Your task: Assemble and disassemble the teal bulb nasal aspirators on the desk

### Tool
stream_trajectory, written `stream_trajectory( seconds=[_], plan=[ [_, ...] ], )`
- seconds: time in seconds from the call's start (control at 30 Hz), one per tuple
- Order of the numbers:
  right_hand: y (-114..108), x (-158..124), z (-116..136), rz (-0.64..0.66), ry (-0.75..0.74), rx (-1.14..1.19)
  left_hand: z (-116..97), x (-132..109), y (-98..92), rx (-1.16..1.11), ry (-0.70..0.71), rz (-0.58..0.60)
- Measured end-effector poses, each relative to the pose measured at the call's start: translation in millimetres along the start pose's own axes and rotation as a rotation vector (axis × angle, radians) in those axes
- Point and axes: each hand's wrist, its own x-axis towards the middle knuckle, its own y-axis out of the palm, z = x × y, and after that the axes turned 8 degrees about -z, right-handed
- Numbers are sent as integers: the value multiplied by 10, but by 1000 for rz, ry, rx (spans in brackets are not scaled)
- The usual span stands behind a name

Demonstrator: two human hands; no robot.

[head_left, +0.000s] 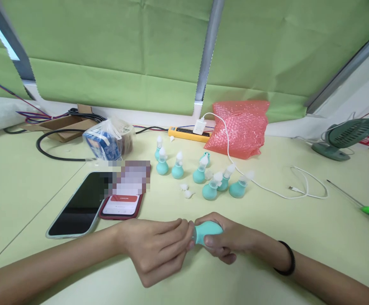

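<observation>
My right hand (pixel 224 241) is wrapped round a teal squeeze bulb (pixel 210 231), which lies on its side just above the table and looks like part of a nasal aspirator. The fingers of my left hand (pixel 162 248) pinch the bulb's clear neck piece (pixel 192 232); they hide most of its tip. Beyond my hands stand several more teal bulbs with clear necks and white tips, among them a bulb (pixel 210 191) in front and another bulb (pixel 162 167) farther left. Small loose white tips (pixel 189 194) lie between these bulbs and my hands.
To the left lie a dark-screened phone (pixel 76 207) and a red-cased phone (pixel 121 207). Behind are a bagged blue package (pixel 103 144), a yellow power strip (pixel 184 134) and a pink bubble-wrap bag (pixel 238 129). A white cable (pixel 276 195), a screwdriver (pixel 368 210) and a green fan (pixel 351 133) are on the right.
</observation>
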Motion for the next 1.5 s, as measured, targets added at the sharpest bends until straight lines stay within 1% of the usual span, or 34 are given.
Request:
stream_trajectory(
  seconds=[0.13,0.23,0.27,0.33,0.43,0.5,0.57,0.7,0.77,0.8,0.87,0.93,1.0,1.07,1.13,1.2,1.27,1.33,1.43,1.5],
  plan=[
    [-45,0,4,133,81,75,-56,21,8,11,-6,-26],
    [-10,-4,-12,135,90,110,-79,52,-10,18,-29,-7],
    [12,-5,-20,102,75,111,-79,63,-19,14,-45,15],
    [61,-5,-41,-7,37,93,-71,84,-41,-2,-103,50],
    [115,-1,-65,-176,-26,-8,-54,107,-69,-43,-215,73],
    [131,2,-70,-278,-132,-128,-44,112,-82,-89,-304,113],
    [136,7,-77,-357,-260,-268,-28,107,-90,-167,-433,172],
    [139,28,-152,-501,-550,-614,59,79,-110,-370,-800,212],
    [140,37,-204,-608,-710,-728,118,69,-118,-413,-923,285],
    [141,38,-224,-647,-762,-755,142,65,-117,-414,-945,353],
    [149,24,-240,-668,-812,-800,159,51,-94,-389,-944,496],
    [166,-7,-229,-627,-843,-858,124,25,-44,-356,-922,617],
    [189,-41,-209,-576,-875,-908,49,-14,23,-322,-912,699],
    [208,-61,-196,-566,-890,-929,-37,-52,87,-295,-909,739],
    [216,-60,-196,-596,-874,-927,-101,-76,135,-264,-904,745],
    [213,-47,-205,-615,-852,-929,-127,-79,165,-223,-891,724],
    [205,-32,-219,-596,-839,-933,-120,-61,179,-170,-878,701],
    [196,-24,-239,-605,-855,-924,-98,-35,189,-125,-880,691],
    [190,-21,-271,-672,-874,-893,-76,-18,210,-112,-942,670],
    [191,-20,-286,-688,-865,-888,-78,-33,230,-109,-976,665]
  ],
)
